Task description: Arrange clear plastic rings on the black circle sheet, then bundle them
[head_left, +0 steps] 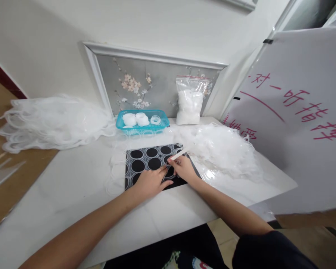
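A black mat (154, 163) lies on the white table, and clear ring outlines in rows cover its surface. My left hand (150, 183) rests palm down on the near part of the mat, fingers stretched out and thumb apart. Just to its right, my right hand (184, 167) pinches a flat white stick (179, 154), which slants up and away to the right. The fingertips of both hands are close together over one of the rings. What lies right under the fingertips is hidden.
Behind the mat, a blue tray (118, 121) holds white round pads and rings. A zip bag of white material (189, 106) stands against the wall. Heaps of clear plastic cut-outs lie left (56, 121) and right (224, 149). A whiteboard (299, 157) with red writing borders the right side.
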{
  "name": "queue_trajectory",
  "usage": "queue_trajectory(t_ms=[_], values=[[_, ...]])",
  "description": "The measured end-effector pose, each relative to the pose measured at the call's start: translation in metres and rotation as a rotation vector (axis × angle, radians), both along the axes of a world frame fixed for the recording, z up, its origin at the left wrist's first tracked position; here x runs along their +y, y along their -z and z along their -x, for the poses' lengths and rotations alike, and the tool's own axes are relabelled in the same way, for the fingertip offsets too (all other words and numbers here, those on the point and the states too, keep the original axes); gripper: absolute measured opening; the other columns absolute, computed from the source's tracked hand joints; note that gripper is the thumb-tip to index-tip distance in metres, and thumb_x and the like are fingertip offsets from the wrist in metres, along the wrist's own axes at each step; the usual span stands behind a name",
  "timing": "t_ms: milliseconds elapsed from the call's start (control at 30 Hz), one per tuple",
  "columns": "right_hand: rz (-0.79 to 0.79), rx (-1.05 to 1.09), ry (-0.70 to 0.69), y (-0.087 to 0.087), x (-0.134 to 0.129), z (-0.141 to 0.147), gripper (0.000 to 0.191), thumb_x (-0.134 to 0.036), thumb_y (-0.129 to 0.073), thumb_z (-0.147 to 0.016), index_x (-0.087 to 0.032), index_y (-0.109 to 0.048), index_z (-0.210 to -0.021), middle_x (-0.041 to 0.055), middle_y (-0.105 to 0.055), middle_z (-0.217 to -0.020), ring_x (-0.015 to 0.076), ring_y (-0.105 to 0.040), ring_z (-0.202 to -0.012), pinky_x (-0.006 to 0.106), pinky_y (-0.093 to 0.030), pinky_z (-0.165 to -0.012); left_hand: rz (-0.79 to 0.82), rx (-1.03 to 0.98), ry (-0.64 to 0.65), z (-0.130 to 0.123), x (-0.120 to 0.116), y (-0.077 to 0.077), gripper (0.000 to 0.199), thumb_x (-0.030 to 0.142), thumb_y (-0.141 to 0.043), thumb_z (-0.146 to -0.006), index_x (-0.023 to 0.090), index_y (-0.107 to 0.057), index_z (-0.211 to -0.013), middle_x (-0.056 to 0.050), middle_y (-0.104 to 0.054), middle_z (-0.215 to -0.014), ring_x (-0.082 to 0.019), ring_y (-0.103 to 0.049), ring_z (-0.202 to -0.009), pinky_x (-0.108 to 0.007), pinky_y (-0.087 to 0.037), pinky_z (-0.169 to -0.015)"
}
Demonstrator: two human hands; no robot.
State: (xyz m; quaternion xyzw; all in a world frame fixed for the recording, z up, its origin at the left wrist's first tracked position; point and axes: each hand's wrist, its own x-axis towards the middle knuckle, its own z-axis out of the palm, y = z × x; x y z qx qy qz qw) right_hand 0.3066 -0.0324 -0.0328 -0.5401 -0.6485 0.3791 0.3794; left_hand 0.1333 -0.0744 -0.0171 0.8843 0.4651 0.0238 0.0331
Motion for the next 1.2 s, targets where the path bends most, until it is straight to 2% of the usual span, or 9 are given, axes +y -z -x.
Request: queue_trajectory(t_ms=[133, 367, 533, 633, 767, 900, 1033, 1100, 1200], values=[[-0.032, -0.128, 0.059, 0.007, 0.000, 0.000, 0.026, -0.038, -0.053, -0.088, -0.016, -0.067, -0.084, -0.0023, -0.056, -0.047, 0.0141, -0.058, -0.043, 0.024, -0.043, -0.050, 0.000, 0.023, 0.010, 0.001, 0.000, 0.001, 0.054, 0.054, -0.040, -0.095, 0.020, -0.051, -0.135, -0.009, -0.051, -0.143, -0.032, -0.068, -0.094, -0.042, -0.054, -0.071], [-0.028, -0.193, 0.075, 0.005, -0.001, 0.001, 0.026, -0.037, -0.053, -0.088, -0.016, -0.069, -0.090, -0.0017, -0.059, -0.047, 0.0155, -0.059, -0.045, 0.025, -0.045, -0.054, 0.032, 0.020, -0.003, 0.000, -0.001, -0.002, 0.057, 0.055, -0.039, -0.095, 0.018, -0.050, -0.137, -0.009, -0.049, -0.144, -0.032, -0.067, -0.097, -0.044, -0.053, -0.074], [-0.090, -0.254, 0.064, 0.004, -0.002, 0.002, 0.023, -0.032, -0.053, -0.089, -0.017, -0.070, -0.092, 0.0042, -0.073, -0.073, 0.0151, -0.064, -0.054, 0.025, -0.048, -0.060, 0.054, 0.010, -0.003, 0.001, -0.002, -0.001, 0.058, 0.056, -0.036, -0.095, 0.020, -0.048, -0.139, -0.009, -0.048, -0.145, -0.031, -0.066, -0.100, -0.042, -0.052, -0.075], [-0.163, -0.449, 0.054, 0.006, -0.012, 0.005, 0.026, -0.032, -0.049, -0.092, -0.017, -0.071, -0.095, 0.0081, -0.075, -0.087, 0.0188, -0.069, -0.070, 0.026, -0.049, -0.067, 0.076, 0.021, -0.004, 0.002, 0.000, 0.000, 0.061, 0.058, -0.035, -0.095, 0.020, -0.045, -0.142, -0.010, -0.046, -0.146, -0.032, -0.066, -0.100, -0.042, -0.051, -0.075], [-0.189, -0.707, -0.003, 0.004, -0.015, 0.011, 0.028, -0.028, -0.046, -0.093, -0.018, -0.072, -0.095, 0.0105, -0.075, -0.081, 0.0221, -0.070, -0.073, 0.028, -0.047, -0.069, 0.139, 0.029, 0.087, 0.007, 0.008, -0.002, 0.083, 0.074, -0.043, -0.082, 0.019, -0.041, -0.145, -0.013, -0.041, -0.149, -0.035, -0.065, -0.101, -0.043, -0.050, -0.078], [-0.186, -0.585, 0.189, -0.025, 0.034, -0.002, 0.020, -0.017, -0.055, -0.082, -0.017, -0.070, -0.094, 0.0114, -0.074, -0.075, 0.0249, -0.070, -0.077, 0.030, -0.047, -0.070, 0.229, 0.052, 0.143, 0.013, 0.012, -0.012, 0.095, 0.082, -0.048, -0.073, 0.023, -0.038, -0.147, -0.011, -0.035, -0.153, -0.035, -0.061, -0.111, -0.041, -0.049, -0.083], [-0.242, -0.416, 0.469, -0.062, 0.088, -0.036, 0.041, -0.025, -0.030, -0.093, -0.007, -0.064, -0.107, 0.0197, -0.072, -0.103, 0.0241, -0.068, -0.087, 0.031, -0.049, -0.068, 0.274, 0.052, 0.085, 0.015, 0.010, -0.021, 0.092, 0.081, -0.047, -0.074, 0.025, -0.037, -0.147, -0.010, -0.033, -0.154, -0.034, -0.059, -0.116, -0.040, -0.048, -0.089], [-0.232, -0.186, 0.518, -0.066, 0.089, -0.049, 0.040, -0.035, -0.035, -0.093, -0.008, -0.063, -0.106, 0.0165, -0.073, -0.103, 0.0182, -0.066, -0.069, 0.027, -0.047, -0.054, 0.265, 0.003, 0.069, 0.015, 0.010, -0.024, 0.079, 0.077, -0.038, -0.083, 0.026, -0.043, -0.143, -0.009, -0.036, -0.152, -0.032, -0.058, -0.118, -0.039, -0.048, -0.089], [-0.055, 0.383, 0.450, -0.057, 0.065, -0.059, 0.027, -0.041, -0.060, -0.081, -0.015, -0.063, -0.084, 0.0102, -0.075, -0.091, 0.0084, -0.046, -0.044, 0.023, -0.034, -0.038, 0.156, -0.049, 0.016, 0.010, 0.013, -0.027, 0.068, 0.069, -0.030, -0.091, 0.025, -0.049, -0.139, -0.009, -0.041, -0.150, -0.030, -0.063, -0.110, -0.039, -0.049, -0.087]])
